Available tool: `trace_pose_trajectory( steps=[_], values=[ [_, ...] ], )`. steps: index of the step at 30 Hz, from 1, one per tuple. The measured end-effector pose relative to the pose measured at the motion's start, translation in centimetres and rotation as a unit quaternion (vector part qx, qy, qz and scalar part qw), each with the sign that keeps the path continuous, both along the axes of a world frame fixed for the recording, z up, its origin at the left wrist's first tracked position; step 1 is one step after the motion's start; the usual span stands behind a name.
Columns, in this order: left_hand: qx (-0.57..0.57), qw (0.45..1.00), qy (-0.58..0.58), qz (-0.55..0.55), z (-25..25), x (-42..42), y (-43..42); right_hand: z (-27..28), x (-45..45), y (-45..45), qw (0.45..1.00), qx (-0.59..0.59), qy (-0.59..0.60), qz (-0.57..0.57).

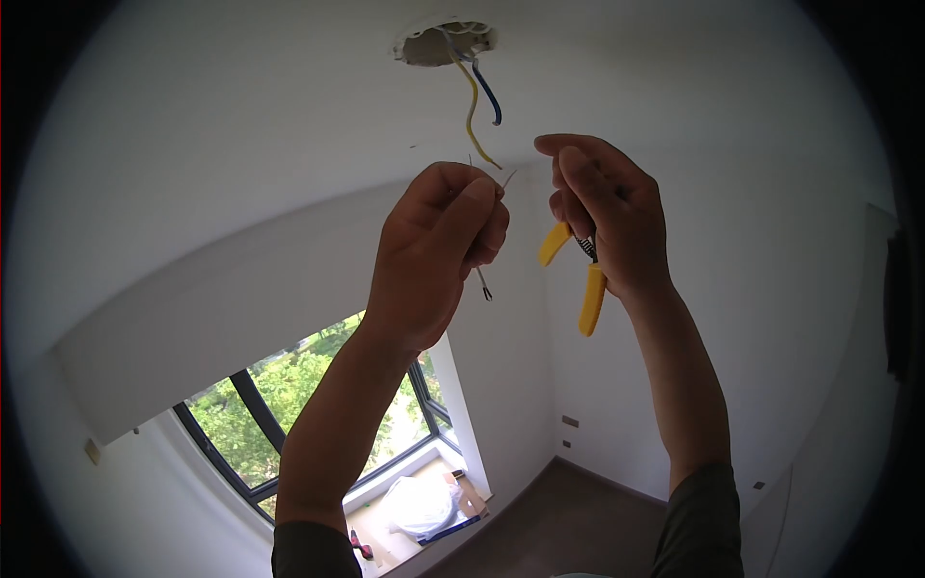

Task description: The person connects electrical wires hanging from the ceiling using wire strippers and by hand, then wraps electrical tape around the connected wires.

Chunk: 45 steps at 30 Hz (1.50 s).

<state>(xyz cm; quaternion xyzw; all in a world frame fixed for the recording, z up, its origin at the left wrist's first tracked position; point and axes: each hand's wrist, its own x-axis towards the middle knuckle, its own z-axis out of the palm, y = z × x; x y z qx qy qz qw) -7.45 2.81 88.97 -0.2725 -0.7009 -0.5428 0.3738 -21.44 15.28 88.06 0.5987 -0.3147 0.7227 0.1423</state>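
Note:
My left hand (434,231) is closed in a pinch on a thin electrical wire (510,177). Two fine ends stick out above its fingers, and a short tail with a dark tip hangs below. Wire strippers or pliers with yellow handles (593,299) hang from my right hand (617,207), their spring showing between the spread handles. My fingers hide the jaws, so the exact kind is unclear. Just above the left hand dangles a yellow wire (472,111) with a bare tip. Beside it a shorter blue wire (488,91) comes from the same ceiling hole (424,46).
Below left is a window (260,414) with dark frames and trees outside. On its sill (390,554) lie a white plastic bag (424,506), an opened cardboard box (472,501) and a red-and-black tool (360,545). Wall sockets (570,421) sit low near the corner.

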Motion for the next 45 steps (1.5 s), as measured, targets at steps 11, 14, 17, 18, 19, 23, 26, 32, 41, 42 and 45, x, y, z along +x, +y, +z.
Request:
trace_pose_trajectory(
  steps=[11, 14, 17, 18, 19, 23, 26, 32, 41, 42, 45],
  values=[
    [0.017, 0.998, 0.050, -0.017, 0.5, -1.8, -0.6, 0.6, 1.2, 0.1, 0.998, 0.054, -0.007, 0.031],
    [0.019, 0.999, 0.049, -0.011, 0.7, -1.8, -0.3, 0.9, 1.2, 0.3, 0.996, 0.064, -0.002, 0.069],
    [0.009, 0.999, 0.047, -0.002, 0.6, -1.6, -0.2, 1.0, 1.3, 0.4, 0.993, 0.073, 0.003, 0.093],
    [0.002, 0.999, 0.046, 0.002, 0.6, -1.4, -0.1, 1.1, 1.4, 0.4, 0.992, 0.077, 0.002, 0.098],
    [0.002, 0.999, 0.046, 0.004, 0.6, -1.2, -0.3, 1.1, 1.5, 0.4, 0.992, 0.076, 0.002, 0.100],
    [-0.041, 0.996, 0.075, 0.008, 0.6, -1.0, -1.1, 0.9, 1.5, 0.1, 0.992, 0.072, 0.008, 0.100],
    [-0.049, 0.995, 0.081, 0.039, 1.1, -1.2, -0.8, 0.9, 1.5, -0.1, 0.992, 0.070, 0.004, 0.109],
    [-0.043, 0.993, 0.084, 0.070, 1.3, -1.8, -0.5, 1.2, 1.7, -0.1, 0.994, 0.064, -0.010, 0.089],
    [-0.011, 0.995, 0.088, 0.055, 1.3, -1.7, -0.5, 1.6, 2.3, -0.2, 0.993, 0.073, -0.040, 0.082],
    [-0.005, 0.995, 0.086, 0.052, 1.4, -1.7, -0.4, 1.7, 2.3, -0.3, 0.992, 0.080, -0.047, 0.084],
    [0.017, 0.996, 0.067, 0.056, 1.5, -1.8, -0.5, 1.9, 2.5, -0.5, 0.988, 0.102, -0.067, 0.091]
  ],
)
